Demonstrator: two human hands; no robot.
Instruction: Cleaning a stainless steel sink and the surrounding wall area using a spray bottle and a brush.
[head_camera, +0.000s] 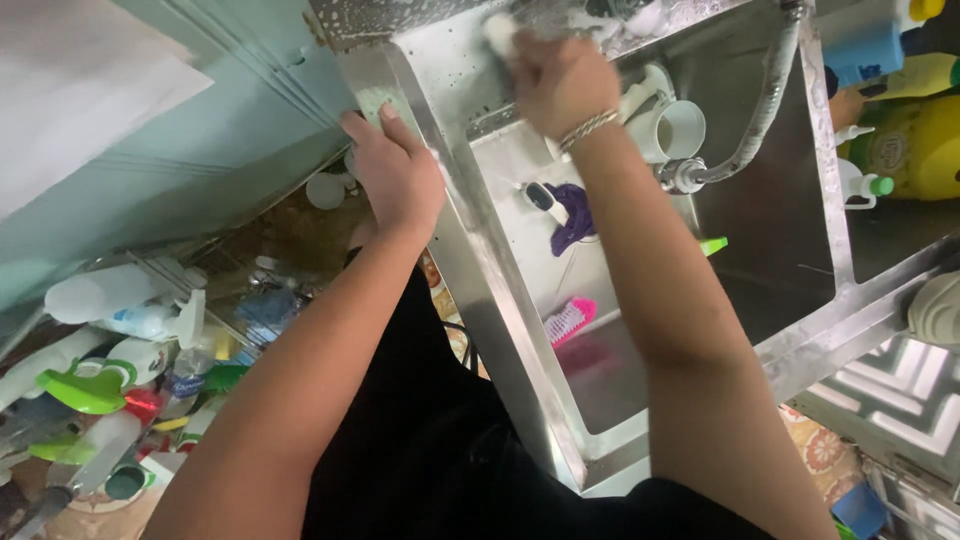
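Observation:
A steel sink (500, 300) fills the middle of the head view. My left hand (395, 170) rests flat on the sink's near rim, fingers apart, holding nothing. My right hand (555, 80), with a silver bracelet on the wrist, is closed on a white soapy sponge (498, 32) and presses it against the wet steel surface at the sink's far end. Inside the basin lie a purple cloth (575, 215), a pink brush (568, 320) and a white cup (672, 128).
A flexible metal hose (765, 105) curves over the basin. Yellow and blue bottles (915, 140) stand to the right of the sink. Spray bottles and cleaning containers (120, 350) crowd a rack at the lower left. A pale green wall (180, 140) runs along the left.

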